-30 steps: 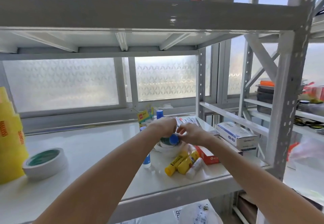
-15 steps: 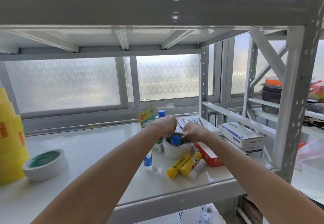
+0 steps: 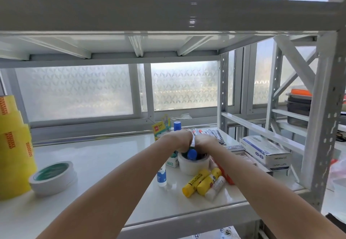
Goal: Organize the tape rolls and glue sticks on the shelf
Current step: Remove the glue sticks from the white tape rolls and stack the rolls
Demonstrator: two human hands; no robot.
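Observation:
A white tape roll (image 3: pixel 193 164) stands on the white shelf (image 3: pixel 104 156) right of centre. A blue-capped glue stick (image 3: pixel 192 154) stands upright inside its core. My left hand (image 3: pixel 177 140) and my right hand (image 3: pixel 205 142) meet knuckle to knuckle just above it. The left fingers curl down onto the blue cap. The right fingertips are hidden. Two yellow glue sticks (image 3: pixel 196 182) and a white one (image 3: pixel 215 185) lie in front of the roll. A small blue-labelled glue bottle (image 3: pixel 162 176) stands to its left.
A flat tape roll with a green core (image 3: pixel 53 178) lies at the left, beside a stack of yellow tape rolls (image 3: pixel 15 150). Small boxes and a blue-capped bottle (image 3: pixel 177 125) stand at the back. A glove box (image 3: pixel 265 153) and a red box (image 3: pixel 225 176) lie at the right, near the steel upright (image 3: pixel 325 119).
The blue-capped stick went from just above the white roll down into its core. Both hands stayed together over it and shifted slightly back.

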